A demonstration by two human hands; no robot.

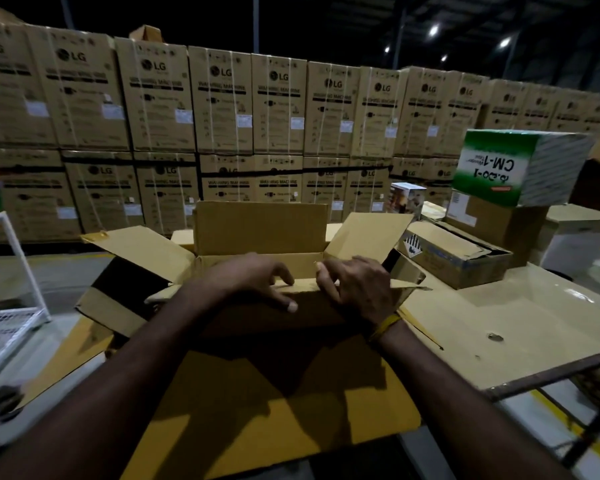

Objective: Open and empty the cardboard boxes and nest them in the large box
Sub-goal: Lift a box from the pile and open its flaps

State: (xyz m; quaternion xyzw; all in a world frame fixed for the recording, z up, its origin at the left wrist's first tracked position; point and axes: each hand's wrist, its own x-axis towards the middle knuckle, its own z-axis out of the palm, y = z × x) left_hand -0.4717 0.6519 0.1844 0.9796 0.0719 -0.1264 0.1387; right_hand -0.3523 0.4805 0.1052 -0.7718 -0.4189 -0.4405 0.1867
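Head view, left hand (257, 278) and right hand (354, 285) curled, gripping open cardboard box (257, 230) near flap

Both forearms outstretched, left hand (257, 277) and right hand (355, 285) side by side, fingers (284, 271) curled.

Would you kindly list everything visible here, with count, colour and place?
open cardboard box: one, brown, centre, flaps spread
large box: one, brown, nearest, under the arms
table: one, beige top, right
flat carton: one, brown, on table behind the open box
green and white box: one, upside-down print, stacked on a brown carton, right
small printed box: one, white, behind
LG cartons: many, brown, stacked wall at back
white wire rack: one, left
left hand: on the open box's near flap
right hand: yellow wristband, grips the same flap
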